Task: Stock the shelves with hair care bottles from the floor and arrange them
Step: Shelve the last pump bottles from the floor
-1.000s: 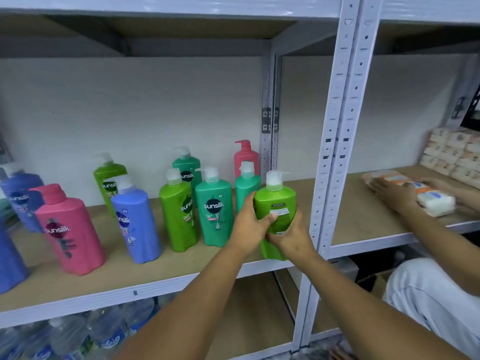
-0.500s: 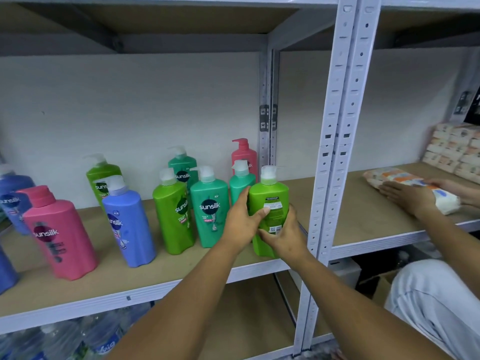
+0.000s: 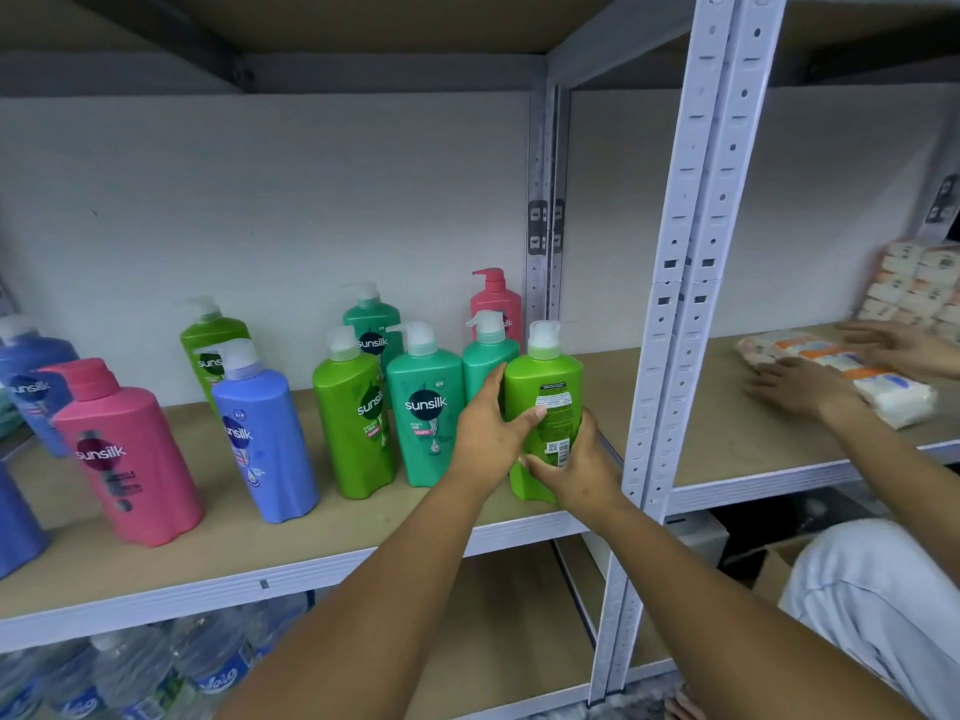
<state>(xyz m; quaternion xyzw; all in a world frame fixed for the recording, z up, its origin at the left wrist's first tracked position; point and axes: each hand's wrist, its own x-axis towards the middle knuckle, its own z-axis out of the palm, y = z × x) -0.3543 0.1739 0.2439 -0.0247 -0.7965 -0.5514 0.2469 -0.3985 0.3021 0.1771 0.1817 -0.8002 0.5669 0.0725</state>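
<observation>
**Both hands clamped on a lime-green pump bottle at the shelf's right end**

Nearest the camera, two bare forearms reach up to the wooden shelf board with a pale metal front rail [image 3: 291, 576]. The left hand [image 3: 485, 433] wraps the left side of a lime-green plastic pump bottle with a white pump top [image 3: 545, 379], thumb lying across its back label. The right hand [image 3: 574, 467] grips the lower right of the same bottle, fingers curled round its front. The two hands are close together, nearly touching. The bottle stands upright near the shelf's front edge, back label facing the camera, just beside the white perforated metal upright [image 3: 675, 314].

Directly left of it stand a teal pump bottle with a dark round logo [image 3: 423, 407] and a second lime-green pump bottle [image 3: 353, 418], then a periwinkle-blue pump bottle [image 3: 262, 439] and a large pink bottle with a pink cap [image 3: 122, 454]. Behind the held bottle is another teal pump bottle [image 3: 488, 356].

Farther back near the wall are a pink pump bottle [image 3: 496, 298], a teal one [image 3: 371, 324] and a green one [image 3: 208, 340].

Below the shelf lie clear plastic water bottles with blue labels [image 3: 135, 672].

In the right bay, another person's hands [image 3: 795, 389] rest on a white plastic-wrapped packet with orange and blue print [image 3: 893, 394].
</observation>
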